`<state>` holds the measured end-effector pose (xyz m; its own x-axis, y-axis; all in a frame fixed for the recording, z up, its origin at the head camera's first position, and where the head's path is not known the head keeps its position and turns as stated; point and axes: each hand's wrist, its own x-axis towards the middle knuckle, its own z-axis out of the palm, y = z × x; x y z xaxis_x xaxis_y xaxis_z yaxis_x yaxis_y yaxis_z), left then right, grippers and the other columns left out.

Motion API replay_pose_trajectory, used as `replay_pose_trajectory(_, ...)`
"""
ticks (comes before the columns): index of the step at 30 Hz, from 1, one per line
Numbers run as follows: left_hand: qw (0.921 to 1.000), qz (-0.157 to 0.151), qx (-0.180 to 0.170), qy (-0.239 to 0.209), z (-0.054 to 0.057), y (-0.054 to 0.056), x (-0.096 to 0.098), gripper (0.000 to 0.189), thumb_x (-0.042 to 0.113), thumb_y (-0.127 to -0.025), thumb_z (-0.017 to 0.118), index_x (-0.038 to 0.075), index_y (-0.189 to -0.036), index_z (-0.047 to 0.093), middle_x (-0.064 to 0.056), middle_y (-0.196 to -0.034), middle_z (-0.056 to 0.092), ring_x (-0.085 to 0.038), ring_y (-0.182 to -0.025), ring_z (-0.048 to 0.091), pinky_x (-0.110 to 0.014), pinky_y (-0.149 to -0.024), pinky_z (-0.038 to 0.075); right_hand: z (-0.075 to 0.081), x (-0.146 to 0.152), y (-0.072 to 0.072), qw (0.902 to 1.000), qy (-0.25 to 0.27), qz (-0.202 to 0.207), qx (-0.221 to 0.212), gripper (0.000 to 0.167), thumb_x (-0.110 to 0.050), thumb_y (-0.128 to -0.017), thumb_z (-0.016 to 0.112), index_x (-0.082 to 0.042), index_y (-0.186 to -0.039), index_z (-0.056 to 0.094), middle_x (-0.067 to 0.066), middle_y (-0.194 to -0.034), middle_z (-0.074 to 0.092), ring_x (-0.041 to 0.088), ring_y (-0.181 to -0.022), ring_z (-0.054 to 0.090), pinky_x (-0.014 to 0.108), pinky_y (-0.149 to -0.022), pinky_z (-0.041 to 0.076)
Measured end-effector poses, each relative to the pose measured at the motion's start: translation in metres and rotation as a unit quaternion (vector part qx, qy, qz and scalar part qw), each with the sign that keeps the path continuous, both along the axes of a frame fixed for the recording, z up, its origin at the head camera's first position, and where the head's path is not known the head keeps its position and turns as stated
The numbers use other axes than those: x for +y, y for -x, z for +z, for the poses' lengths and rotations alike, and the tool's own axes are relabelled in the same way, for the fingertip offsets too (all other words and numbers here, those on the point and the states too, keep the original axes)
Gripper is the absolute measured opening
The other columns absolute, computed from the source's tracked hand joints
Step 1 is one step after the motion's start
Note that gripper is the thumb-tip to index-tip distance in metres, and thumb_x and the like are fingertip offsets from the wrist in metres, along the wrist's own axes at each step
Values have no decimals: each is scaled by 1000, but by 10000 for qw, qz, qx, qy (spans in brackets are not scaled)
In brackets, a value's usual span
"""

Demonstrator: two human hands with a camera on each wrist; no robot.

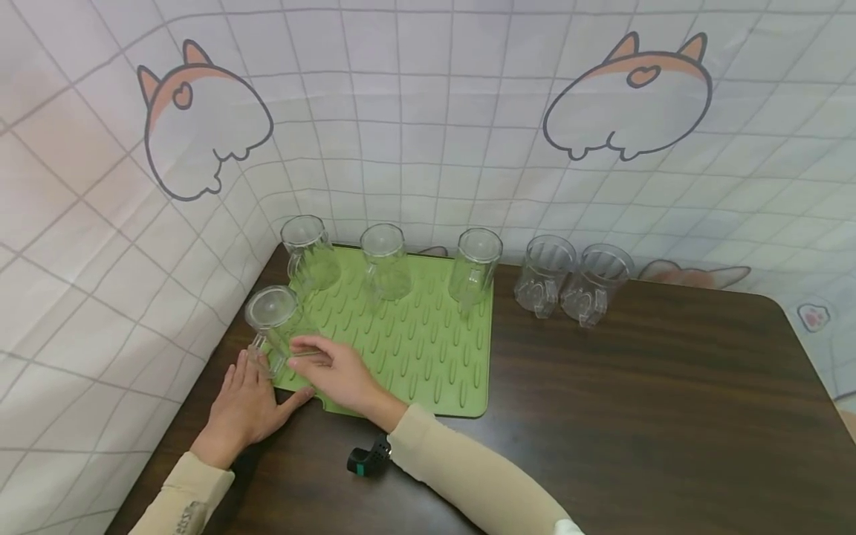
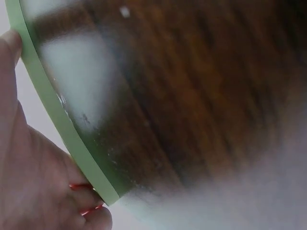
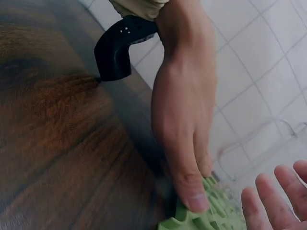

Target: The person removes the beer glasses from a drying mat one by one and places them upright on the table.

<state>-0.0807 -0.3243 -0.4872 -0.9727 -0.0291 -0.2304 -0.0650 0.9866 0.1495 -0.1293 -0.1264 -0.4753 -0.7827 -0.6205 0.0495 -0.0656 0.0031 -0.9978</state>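
- Your right hand is beside the near mug; its grip is slack, fingers parted and slightly bent, with nothing visibly held. You cannot tell whether the fingertips touch the mug.
- That mug stands at the left front of the green mat, near the left edge of the bench and the wall cloth.
- Your left hand lies at the mat's front-left corner, fingers extended beside the mug's handle, thumb at the front edge; its grip is open and holds nothing visible.
- Along the mat's back edge you have the left mug, middle mug and right mug; the widest gap lies between the last two.
- From the mat's middle to its front-right corner you have open room.
- Right of the mat, two paired mugs stand close together near the back edge; bare wood stretches in front of them.
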Motion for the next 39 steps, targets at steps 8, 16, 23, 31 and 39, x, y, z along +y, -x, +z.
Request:
replay_pose_trajectory(8,9995,-167,211,156,3,-2,1,123,79,-96,43,-27,-152,15,-47,-162,10,-61,-154,10,-70,-126,15,1,-11,-4,9991,-176,-51,379,46,-37,-105,61,-21,-148,58,-2,-148,63,5,-130,63,19,-106,52)
replay_pose_trajectory(16,9988,-322,271,267,4,-3,2,112,66,-99,55,-28,-150,21,-48,-160,16,-62,-153,14,-72,-125,19,2,-20,-9,9986,-262,54,460,48,-37,-105,61,-17,-149,56,-1,-148,64,7,-131,63,18,-107,52)
replay_pose_trajectory(23,9988,-352,238,244,3,-2,-1,101,52,-98,62,-25,-151,24,-48,-160,17,-63,-153,13,-72,-124,19,3,-26,-10,9983,-251,141,512,44,-34,-106,61,-19,-147,58,0,-146,65,6,-129,64,16,-106,51)
replay_pose_trajectory(31,9987,-361,270,221,2,-1,-2,99,49,-98,62,-24,-152,23,-48,-160,15,-63,-153,13,-73,-124,19,3,-30,-10,9980,-236,146,561,43,-32,-106,61,-18,-147,58,0,-147,65,6,-129,64,17,-106,51)
replay_pose_trajectory(39,9988,-355,307,145,0,-2,-2,93,40,-96,64,-26,-150,27,-49,-159,18,-64,-152,14,-73,-124,19,5,-34,-12,9976,-286,136,615,42,-31,-105,61,-18,-146,60,0,-145,66,7,-129,65,19,-107,52)
